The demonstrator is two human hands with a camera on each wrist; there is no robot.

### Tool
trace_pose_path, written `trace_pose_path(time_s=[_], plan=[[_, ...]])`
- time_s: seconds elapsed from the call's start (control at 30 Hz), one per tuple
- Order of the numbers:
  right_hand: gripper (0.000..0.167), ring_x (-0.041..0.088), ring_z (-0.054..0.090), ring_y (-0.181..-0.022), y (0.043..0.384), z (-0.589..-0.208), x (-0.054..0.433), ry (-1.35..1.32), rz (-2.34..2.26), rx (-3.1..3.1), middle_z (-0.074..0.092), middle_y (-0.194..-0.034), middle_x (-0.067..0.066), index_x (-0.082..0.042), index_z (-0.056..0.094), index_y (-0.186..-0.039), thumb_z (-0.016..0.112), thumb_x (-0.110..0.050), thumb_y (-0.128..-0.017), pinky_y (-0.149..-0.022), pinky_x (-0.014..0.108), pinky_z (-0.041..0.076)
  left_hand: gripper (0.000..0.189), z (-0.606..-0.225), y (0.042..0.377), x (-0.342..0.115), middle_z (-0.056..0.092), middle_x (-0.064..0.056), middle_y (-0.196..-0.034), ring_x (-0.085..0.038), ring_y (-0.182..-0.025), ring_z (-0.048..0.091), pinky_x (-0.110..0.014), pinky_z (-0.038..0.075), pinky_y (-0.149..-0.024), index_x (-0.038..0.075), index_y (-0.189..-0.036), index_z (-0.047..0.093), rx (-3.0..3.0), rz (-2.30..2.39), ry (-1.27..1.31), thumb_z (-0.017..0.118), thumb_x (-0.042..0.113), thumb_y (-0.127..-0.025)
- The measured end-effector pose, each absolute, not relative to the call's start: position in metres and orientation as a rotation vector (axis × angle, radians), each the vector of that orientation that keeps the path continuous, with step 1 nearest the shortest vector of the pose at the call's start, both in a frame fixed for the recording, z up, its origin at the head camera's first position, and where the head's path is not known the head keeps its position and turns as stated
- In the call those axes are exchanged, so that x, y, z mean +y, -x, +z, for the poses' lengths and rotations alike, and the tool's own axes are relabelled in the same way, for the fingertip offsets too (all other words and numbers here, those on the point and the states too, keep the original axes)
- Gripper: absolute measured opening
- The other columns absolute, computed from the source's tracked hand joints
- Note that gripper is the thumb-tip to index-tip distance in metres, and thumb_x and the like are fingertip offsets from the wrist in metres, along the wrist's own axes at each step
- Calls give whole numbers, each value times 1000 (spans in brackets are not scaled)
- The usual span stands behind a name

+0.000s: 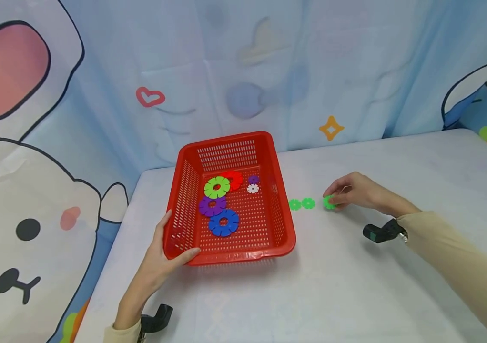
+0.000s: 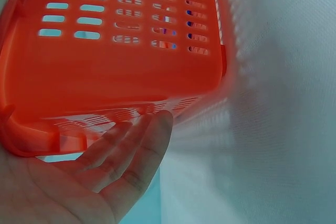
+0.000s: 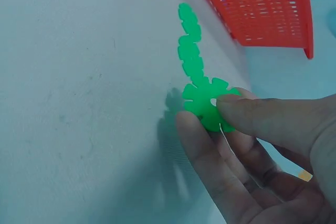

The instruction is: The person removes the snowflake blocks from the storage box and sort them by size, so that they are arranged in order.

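A red plastic basket (image 1: 243, 257) is held at its near-left corner by my left hand (image 1: 156, 262). The thumb lies over the near rim, and in the left wrist view the fingers (image 2: 139, 163) wrap against the outer side. To the right of the basket, my right hand (image 1: 358, 191) pinches a small green notched disc (image 3: 202, 95) between thumb and fingers, above the table in the right wrist view. Two matching green discs, one (image 1: 295, 205) near the basket and another (image 1: 308, 203) beside it, lie in a row toward the held disc.
Inside the basket are large flower-shaped discs: light green (image 1: 209, 188), red (image 1: 237, 181), purple (image 1: 205, 206) and blue (image 1: 224, 232). A small purple disc (image 1: 253, 179) and a small white disc (image 1: 249, 189) lie there too. A printed curtain (image 1: 303, 85) hangs behind the white-covered table (image 1: 312, 295).
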State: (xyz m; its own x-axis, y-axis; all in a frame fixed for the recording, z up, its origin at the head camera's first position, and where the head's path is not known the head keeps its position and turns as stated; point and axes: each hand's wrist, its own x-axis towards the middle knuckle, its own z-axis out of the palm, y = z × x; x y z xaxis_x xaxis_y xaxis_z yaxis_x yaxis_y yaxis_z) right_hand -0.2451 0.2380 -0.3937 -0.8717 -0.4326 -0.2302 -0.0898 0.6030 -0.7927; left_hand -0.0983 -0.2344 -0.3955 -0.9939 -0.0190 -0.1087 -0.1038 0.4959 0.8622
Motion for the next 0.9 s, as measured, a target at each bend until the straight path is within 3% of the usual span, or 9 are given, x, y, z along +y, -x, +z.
trace_pose_path(time_s=[0.23,0.9], plan=[[29,23,74,-85,251,-402,236,389,-1179,2422,74,-105,13,15,66,-124,67,-3,-101,-80,30,62,107,-391,98,-234,30,-15,-165,-40,-146,37,-57,53,-104,26,-168,10,2647,1533,77,81,32,-89],[29,17,73,-79,263,-406,224,340,-1162,2415,73,-98,13,16,66,-122,67,-3,-100,-77,26,62,106,-393,99,-236,29,-17,-165,-40,-146,37,-56,54,-103,22,-168,10,2636,1550,88,81,31,-89]])
